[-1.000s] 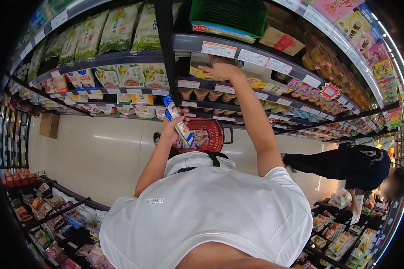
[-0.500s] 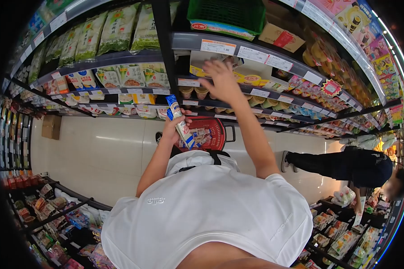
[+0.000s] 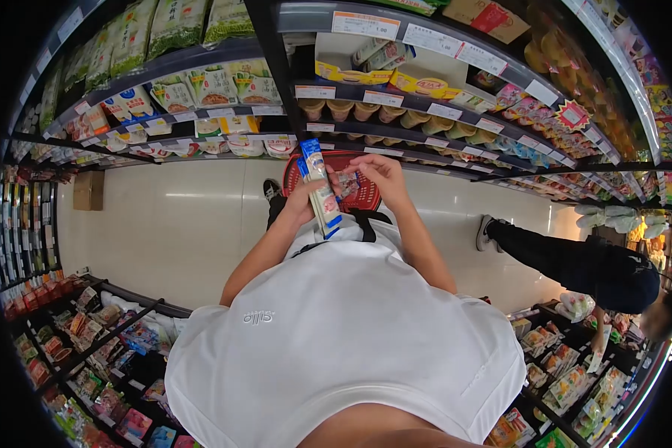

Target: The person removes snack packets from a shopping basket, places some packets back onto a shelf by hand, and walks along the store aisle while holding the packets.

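You wear a white short-sleeved T-shirt (image 3: 351, 328) with a round collar (image 3: 362, 390). A raised white lettered logo (image 3: 259, 319) sits on the T-shirt's left front, and a faint slanting marking (image 3: 476, 379) on its right. Beyond the T-shirt's lower edge show a black trouser leg (image 3: 277, 208) and a black-and-white shoe (image 3: 272, 189).

From here I get bright, even store light, with pale glare streaks on the floor (image 3: 194, 216) beyond the left fingers (image 3: 315, 196); right of the right fingers (image 3: 377, 170), shelf edges bend strongly towards black corners
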Demonstrator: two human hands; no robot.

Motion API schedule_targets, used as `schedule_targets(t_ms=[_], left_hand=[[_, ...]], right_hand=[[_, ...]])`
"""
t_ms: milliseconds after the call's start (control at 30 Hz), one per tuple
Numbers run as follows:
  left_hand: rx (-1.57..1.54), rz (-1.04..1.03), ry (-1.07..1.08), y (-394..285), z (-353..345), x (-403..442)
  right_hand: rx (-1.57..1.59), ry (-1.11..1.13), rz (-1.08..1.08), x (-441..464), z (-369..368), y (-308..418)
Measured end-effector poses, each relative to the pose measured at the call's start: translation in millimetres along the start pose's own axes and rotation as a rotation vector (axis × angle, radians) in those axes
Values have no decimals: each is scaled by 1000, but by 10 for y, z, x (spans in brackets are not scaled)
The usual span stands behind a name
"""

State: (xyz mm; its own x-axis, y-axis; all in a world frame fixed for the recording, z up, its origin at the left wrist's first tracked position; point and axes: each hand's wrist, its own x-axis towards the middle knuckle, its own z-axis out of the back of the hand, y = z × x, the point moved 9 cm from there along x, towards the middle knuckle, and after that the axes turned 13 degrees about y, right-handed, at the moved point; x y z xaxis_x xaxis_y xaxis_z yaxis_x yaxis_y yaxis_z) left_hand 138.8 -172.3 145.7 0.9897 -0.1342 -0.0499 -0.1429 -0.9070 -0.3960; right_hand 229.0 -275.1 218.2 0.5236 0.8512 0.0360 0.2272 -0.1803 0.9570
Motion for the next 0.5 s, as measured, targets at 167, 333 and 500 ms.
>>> schedule_targets(t_ms=[167,333,500], left_hand=[[211,191,-23,303,-73,-94],[268,217,18,341,-145,-84],[291,224,-25,329,-176,-65]], right_hand=[[66,11,-16,20,32,0],[43,21,24,51,8,70],[23,19,4,34,34,44]])
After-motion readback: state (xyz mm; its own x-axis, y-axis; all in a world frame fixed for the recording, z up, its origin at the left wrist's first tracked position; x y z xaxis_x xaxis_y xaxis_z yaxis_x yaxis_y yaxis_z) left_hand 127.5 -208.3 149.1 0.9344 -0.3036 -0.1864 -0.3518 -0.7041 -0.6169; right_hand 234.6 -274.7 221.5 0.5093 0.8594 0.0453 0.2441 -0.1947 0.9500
